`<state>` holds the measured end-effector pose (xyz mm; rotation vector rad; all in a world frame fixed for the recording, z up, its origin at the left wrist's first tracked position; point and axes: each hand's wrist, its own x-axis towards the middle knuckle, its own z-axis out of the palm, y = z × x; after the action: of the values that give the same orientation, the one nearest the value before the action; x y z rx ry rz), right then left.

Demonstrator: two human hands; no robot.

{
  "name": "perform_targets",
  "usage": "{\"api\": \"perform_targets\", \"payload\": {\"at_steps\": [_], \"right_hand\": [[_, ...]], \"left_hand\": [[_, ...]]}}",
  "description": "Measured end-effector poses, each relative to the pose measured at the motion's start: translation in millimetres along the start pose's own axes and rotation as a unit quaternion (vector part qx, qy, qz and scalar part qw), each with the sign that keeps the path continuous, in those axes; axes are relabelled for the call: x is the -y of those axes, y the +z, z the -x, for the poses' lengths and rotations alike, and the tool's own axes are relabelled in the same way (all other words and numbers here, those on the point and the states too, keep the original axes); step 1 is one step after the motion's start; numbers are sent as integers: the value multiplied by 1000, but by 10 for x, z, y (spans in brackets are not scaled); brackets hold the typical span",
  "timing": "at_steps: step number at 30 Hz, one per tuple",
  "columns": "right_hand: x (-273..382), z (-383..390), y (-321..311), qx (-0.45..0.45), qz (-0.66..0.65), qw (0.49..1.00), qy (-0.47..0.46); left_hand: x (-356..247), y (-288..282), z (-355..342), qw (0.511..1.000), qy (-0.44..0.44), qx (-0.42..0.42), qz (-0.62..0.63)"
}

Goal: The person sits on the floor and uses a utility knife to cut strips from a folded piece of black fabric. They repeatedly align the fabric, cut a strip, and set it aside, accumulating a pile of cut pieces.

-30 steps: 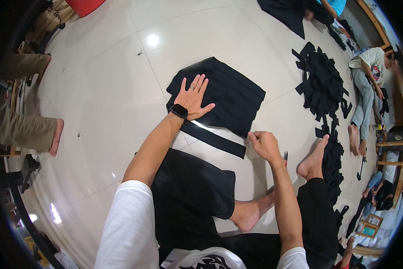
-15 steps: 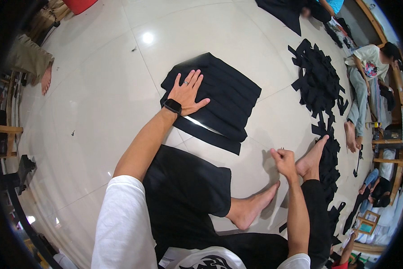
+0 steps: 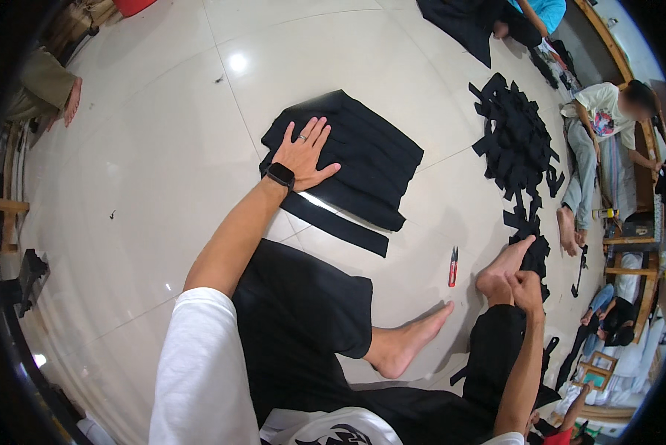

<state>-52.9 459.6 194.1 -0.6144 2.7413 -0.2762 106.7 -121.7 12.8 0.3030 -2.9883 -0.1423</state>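
My left hand [image 3: 304, 157] presses palm-down, fingers spread, on folded black cloth [image 3: 366, 152] laid on the tiled floor. A dark watch sits on that wrist. Along the cloth's near edge lies a black fabric strip [image 3: 348, 231], with a bright line of floor between them at one part. My right hand [image 3: 526, 290] is beside my right ankle, fingers curled and partly touching the skin. Whether anything is inside those fingers is hidden. A pair of red-handled thread snips [image 3: 453, 268] rests on the floor between the cloth and my right foot [image 3: 502, 271], points facing away from me.
A tangled heap of black fabric strips [image 3: 517, 137] trails down the right side past my foot. Several people sit along the right, one in a white shirt [image 3: 598, 100]. Another person's bare foot [image 3: 73, 101] shows at far left. A red container [image 3: 133, 6] stands at the top.
My right hand has moved right, from above the snips to my ankle. The snips, mostly hidden before, lie in plain view. My left hand stays flat on the cloth.
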Motion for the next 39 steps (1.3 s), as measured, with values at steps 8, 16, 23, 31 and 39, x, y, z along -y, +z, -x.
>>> {"api": "perform_targets", "payload": {"at_steps": [8, 16, 23, 31, 39], "right_hand": [[966, -236, 912, 319, -752, 577, -22], [2648, -1163, 906, -42, -237, 955, -173], [2228, -543, 968, 479, -404, 776, -68], [2798, -941, 1623, -121, -116, 956, -241], [2563, -715, 1804, -13, 44, 982, -185]], "left_hand": [[-72, 26, -89, 1000, -2, 1, -4], [-9, -12, -6, 1000, -10, 20, -5], [-61, -31, -61, 1000, 2, -3, 5], [-30, -9, -40, 1000, -4, -2, 3], [0, 17, -39, 1000, 2, -3, 6]]}}
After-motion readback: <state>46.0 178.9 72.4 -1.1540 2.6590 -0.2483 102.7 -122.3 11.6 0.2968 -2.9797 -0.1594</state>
